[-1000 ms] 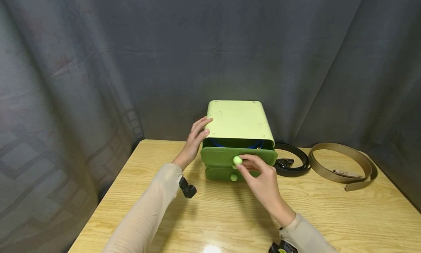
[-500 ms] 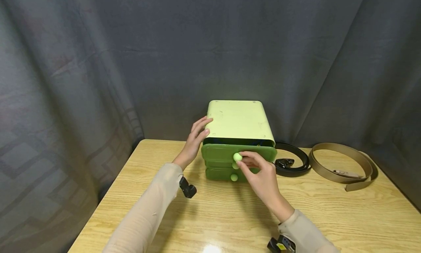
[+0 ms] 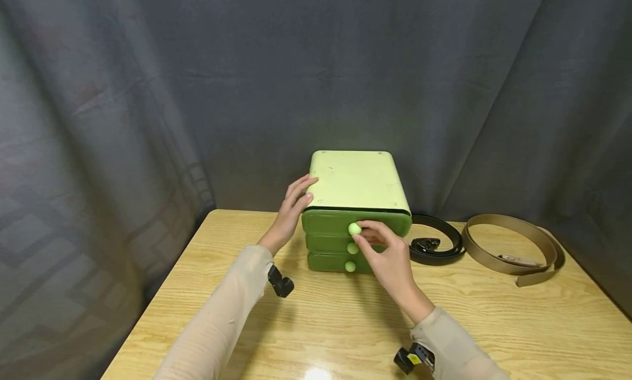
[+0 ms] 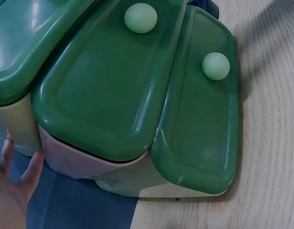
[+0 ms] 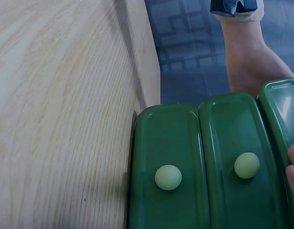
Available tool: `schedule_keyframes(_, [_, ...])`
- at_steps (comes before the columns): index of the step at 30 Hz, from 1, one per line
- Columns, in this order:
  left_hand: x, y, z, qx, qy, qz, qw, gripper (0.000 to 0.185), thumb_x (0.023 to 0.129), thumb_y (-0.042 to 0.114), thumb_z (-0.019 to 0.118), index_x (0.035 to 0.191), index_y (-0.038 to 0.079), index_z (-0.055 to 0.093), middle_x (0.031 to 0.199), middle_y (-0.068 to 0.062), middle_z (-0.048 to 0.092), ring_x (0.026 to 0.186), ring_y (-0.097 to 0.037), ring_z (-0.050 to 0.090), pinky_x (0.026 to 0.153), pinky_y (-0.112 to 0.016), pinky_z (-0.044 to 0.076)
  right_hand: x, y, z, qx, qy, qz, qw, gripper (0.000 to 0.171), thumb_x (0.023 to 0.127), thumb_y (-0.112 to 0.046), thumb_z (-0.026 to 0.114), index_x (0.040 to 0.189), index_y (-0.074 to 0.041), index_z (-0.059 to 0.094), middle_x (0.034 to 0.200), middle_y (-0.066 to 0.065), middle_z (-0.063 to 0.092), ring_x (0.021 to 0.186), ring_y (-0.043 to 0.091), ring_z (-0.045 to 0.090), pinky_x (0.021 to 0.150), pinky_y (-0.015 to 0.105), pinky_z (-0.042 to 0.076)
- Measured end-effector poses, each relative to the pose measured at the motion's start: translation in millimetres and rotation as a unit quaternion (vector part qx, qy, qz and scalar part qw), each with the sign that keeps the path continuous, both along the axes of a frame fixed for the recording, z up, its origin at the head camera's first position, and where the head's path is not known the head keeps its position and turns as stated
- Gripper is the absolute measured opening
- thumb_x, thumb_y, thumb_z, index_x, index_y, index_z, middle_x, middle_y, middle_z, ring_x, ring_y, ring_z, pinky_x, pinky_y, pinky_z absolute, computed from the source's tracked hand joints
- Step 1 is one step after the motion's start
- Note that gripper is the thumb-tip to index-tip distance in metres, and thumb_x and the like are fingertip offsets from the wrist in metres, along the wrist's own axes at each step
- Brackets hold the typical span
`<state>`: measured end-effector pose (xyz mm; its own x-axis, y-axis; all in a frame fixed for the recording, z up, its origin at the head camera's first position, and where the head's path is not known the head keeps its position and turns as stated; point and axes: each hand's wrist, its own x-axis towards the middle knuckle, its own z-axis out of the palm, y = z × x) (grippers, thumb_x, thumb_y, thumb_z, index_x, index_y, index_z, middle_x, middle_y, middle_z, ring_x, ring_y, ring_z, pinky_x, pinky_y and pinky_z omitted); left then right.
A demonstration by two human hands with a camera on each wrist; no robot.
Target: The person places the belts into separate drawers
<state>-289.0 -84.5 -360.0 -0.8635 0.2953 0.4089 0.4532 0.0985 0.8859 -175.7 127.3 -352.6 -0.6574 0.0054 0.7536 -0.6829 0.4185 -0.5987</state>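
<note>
The drawer box [image 3: 356, 204] stands on the surface [image 3: 345, 325], directly ahead of both hands. The right hand [image 3: 387, 256] pinches the top knob [image 3: 354, 229] of the top drawer [image 3: 355, 222] between thumb and fingertips; the drawer front sits flush under the box's pale lid. Two more knobs lie just below that hand, on the middle drawer [image 5: 233, 167] and bottom drawer [image 5: 167, 177]. The left hand [image 3: 291, 210] rests with relaxed, extended fingers against the box's upper left edge, holding nothing. A black belt [image 3: 436, 243] lies just right of the box, and a tan belt [image 3: 513, 251] lies farther right.
</note>
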Motion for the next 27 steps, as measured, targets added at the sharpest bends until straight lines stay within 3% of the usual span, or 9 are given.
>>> schedule_keyframes(27, [-2.1, -4.0, 0.5, -0.012, 0.003, -0.001, 0.9999, 0.048, 0.106, 0.031, 0.039, 0.151, 0.017, 0.042, 0.161, 0.000, 0.017, 0.142, -0.025, 0.025, 0.113, -0.057, 0.023, -11.6, -2.3, 0.6, -0.008, -0.017, -0.003, 1.000, 0.025, 0.081, 0.009, 0.075, 0.105, 0.006, 0.069, 0.085, 0.014, 0.073, 0.073, 0.027, 0.070, 0.071, 0.020, 0.054])
